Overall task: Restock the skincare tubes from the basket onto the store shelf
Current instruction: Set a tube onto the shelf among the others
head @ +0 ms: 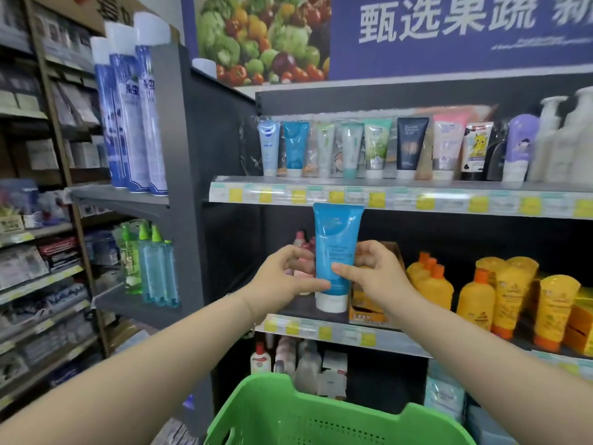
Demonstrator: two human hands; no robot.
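Green basket (pixel 266 385) at 6 o'clock: cut by bottom edge, contents hidden from you. Blue tube (pixel 337 239) print blurred. Shelf price labels (pixel 353 195) too small. Banner (pixel 449 24), 1 o'clock, cut at right.

Blue tube (pixel 335 248), white cap down, upright before the shelf (pixel 417 200), above green basket (pixel 288 409).

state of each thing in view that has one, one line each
blue tube, upright, cap down, held in both hands
left hand, pinches the blue tube's left edge
right hand, grips the blue tube, thumb on front
green basket, no tubes visible inside
shelf tubes, standing cap down in a row
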